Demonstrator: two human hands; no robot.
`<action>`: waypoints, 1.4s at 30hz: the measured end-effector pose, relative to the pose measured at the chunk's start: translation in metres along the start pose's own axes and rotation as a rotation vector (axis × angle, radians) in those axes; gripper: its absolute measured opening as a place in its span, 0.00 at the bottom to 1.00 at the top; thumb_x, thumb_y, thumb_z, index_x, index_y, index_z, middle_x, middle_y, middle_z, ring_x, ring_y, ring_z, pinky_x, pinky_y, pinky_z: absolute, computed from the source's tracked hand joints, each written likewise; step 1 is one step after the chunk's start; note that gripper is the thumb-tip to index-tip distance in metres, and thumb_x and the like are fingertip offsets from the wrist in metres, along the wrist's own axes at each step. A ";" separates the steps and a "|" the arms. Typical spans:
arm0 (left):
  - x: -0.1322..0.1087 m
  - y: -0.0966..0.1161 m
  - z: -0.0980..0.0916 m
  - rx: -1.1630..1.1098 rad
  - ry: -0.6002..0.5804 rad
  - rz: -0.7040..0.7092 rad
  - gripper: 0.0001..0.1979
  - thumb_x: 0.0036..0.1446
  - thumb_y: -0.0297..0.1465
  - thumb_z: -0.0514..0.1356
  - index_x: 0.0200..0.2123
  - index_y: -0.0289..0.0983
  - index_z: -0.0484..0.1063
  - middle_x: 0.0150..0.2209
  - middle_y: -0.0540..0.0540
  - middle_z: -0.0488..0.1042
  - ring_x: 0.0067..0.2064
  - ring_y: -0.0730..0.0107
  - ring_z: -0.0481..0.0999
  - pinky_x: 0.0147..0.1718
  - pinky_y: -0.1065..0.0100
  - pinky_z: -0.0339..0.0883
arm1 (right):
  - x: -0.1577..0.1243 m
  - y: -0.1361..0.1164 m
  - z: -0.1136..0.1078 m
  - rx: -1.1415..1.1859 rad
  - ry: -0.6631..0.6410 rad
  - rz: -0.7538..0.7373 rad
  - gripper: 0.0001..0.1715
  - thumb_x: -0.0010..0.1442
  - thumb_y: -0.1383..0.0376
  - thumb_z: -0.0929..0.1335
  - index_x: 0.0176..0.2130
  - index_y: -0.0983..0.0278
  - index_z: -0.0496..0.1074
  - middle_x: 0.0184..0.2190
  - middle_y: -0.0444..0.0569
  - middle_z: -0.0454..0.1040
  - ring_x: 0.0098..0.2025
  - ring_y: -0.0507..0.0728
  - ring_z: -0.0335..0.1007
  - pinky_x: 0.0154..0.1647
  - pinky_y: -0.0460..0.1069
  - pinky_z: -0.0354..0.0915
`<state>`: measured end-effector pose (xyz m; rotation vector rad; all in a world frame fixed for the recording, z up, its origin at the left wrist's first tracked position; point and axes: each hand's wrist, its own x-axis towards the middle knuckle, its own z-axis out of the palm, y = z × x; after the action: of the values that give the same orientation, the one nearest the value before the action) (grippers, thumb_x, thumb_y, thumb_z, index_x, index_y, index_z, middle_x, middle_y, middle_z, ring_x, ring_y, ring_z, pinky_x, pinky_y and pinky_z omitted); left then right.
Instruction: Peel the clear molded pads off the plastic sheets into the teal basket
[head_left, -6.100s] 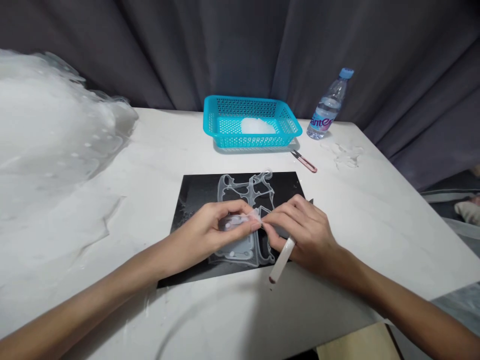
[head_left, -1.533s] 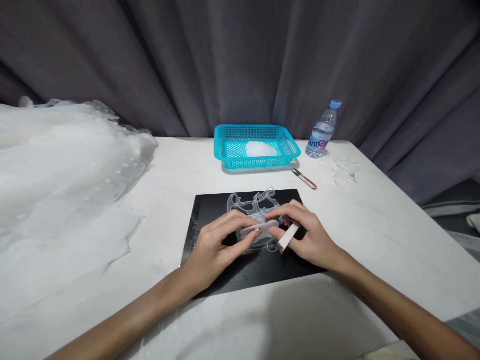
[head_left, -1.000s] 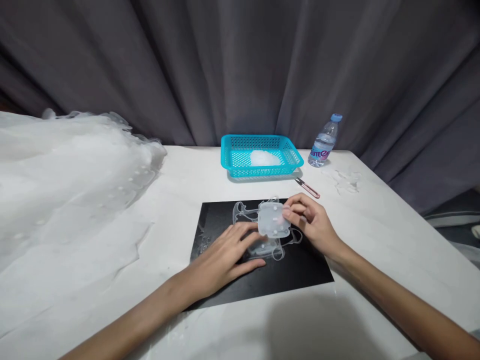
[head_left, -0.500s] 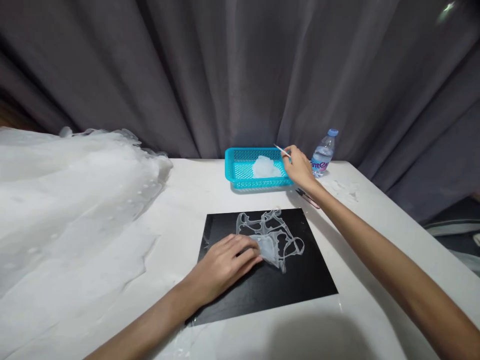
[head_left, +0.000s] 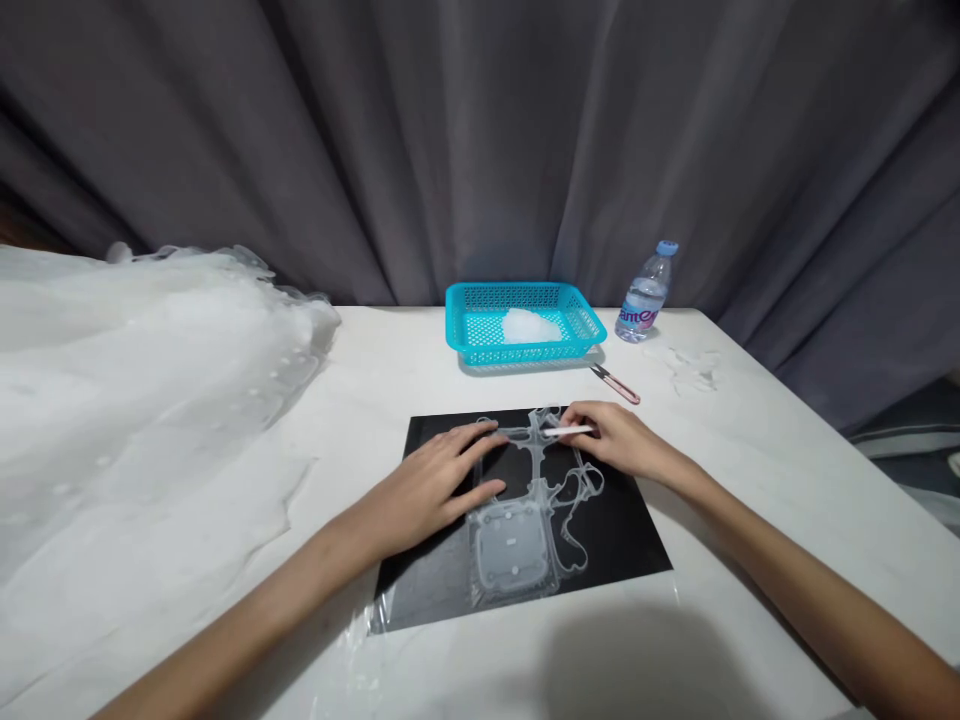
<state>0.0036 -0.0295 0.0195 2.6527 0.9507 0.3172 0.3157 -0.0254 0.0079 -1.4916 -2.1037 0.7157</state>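
On a black mat (head_left: 622,540) lies a translucent sheet, with a rounded square panel (head_left: 512,545) nearest me and thin cut-out strips (head_left: 537,462) branching beyond it. My left hand (head_left: 442,480) rests on the sheet's left side, fingers spread and pressing flat. A slim white pen-like tool (head_left: 568,430) is pinched in my right hand (head_left: 611,438), its tip pointing left over the upper strips. What kind of tool it is cannot be made out.
A blue perforated basket (head_left: 529,353) behind the mat holds white translucent pieces (head_left: 529,327). Thread snips (head_left: 616,384), a water bottle (head_left: 643,295) and small scraps (head_left: 694,372) are at the right. Translucent sheets (head_left: 150,400) are heaped on the left.
My right hand has come down from beside the basket to the sheet, still with the white tool. The sheet now lies spread out, its panel nearer me, and my left hand has shifted slightly away from me.
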 end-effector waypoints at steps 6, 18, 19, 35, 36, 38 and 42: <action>0.021 -0.037 0.010 0.105 0.002 -0.021 0.34 0.76 0.50 0.44 0.76 0.38 0.53 0.76 0.37 0.53 0.75 0.52 0.58 0.73 0.49 0.54 | 0.033 0.017 -0.004 -0.067 0.298 0.064 0.07 0.65 0.65 0.67 0.43 0.62 0.74 0.44 0.52 0.79 0.43 0.61 0.75 0.44 0.53 0.66; 0.020 0.004 -0.003 0.223 0.282 -0.057 0.19 0.76 0.38 0.49 0.54 0.31 0.71 0.59 0.28 0.73 0.60 0.43 0.75 0.58 0.44 0.70 | -0.017 -0.038 0.008 -0.069 0.011 -0.415 0.08 0.70 0.61 0.70 0.49 0.60 0.74 0.45 0.50 0.76 0.47 0.58 0.75 0.46 0.50 0.68; 0.012 0.013 -0.002 0.151 0.200 0.000 0.19 0.76 0.40 0.50 0.55 0.33 0.71 0.58 0.31 0.74 0.58 0.46 0.76 0.58 0.46 0.70 | -0.021 -0.039 0.012 -0.097 -0.024 -0.445 0.09 0.71 0.61 0.70 0.50 0.61 0.73 0.46 0.50 0.76 0.47 0.58 0.75 0.45 0.50 0.68; -0.009 0.021 0.002 0.050 0.070 0.317 0.20 0.73 0.42 0.58 0.59 0.36 0.73 0.59 0.36 0.76 0.57 0.52 0.78 0.58 0.54 0.70 | -0.033 -0.036 0.008 -0.114 0.329 -0.349 0.24 0.79 0.55 0.55 0.51 0.61 0.75 0.44 0.53 0.71 0.46 0.58 0.73 0.47 0.53 0.70; -0.016 0.029 0.005 0.094 0.076 0.345 0.19 0.73 0.42 0.58 0.58 0.36 0.74 0.57 0.36 0.77 0.55 0.51 0.78 0.56 0.54 0.71 | -0.037 -0.039 0.004 -0.045 0.312 -0.361 0.28 0.79 0.52 0.53 0.51 0.61 0.75 0.46 0.53 0.71 0.48 0.59 0.72 0.51 0.55 0.69; -0.028 0.042 0.011 0.162 0.105 0.320 0.23 0.72 0.43 0.58 0.60 0.33 0.72 0.57 0.35 0.78 0.54 0.48 0.79 0.53 0.53 0.71 | -0.045 -0.043 -0.001 0.110 0.210 -0.365 0.38 0.76 0.43 0.48 0.50 0.59 0.75 0.46 0.54 0.71 0.50 0.60 0.71 0.54 0.57 0.69; -0.042 0.045 0.018 0.161 0.090 0.292 0.27 0.72 0.44 0.58 0.66 0.33 0.68 0.61 0.35 0.77 0.57 0.48 0.78 0.55 0.54 0.70 | -0.052 -0.049 0.002 0.348 -0.078 -0.317 0.39 0.73 0.38 0.51 0.46 0.60 0.74 0.39 0.50 0.73 0.37 0.56 0.71 0.41 0.53 0.71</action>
<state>0.0034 -0.0936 0.0142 2.9510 0.6350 0.4462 0.2953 -0.0883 0.0344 -0.9349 -2.0737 0.9667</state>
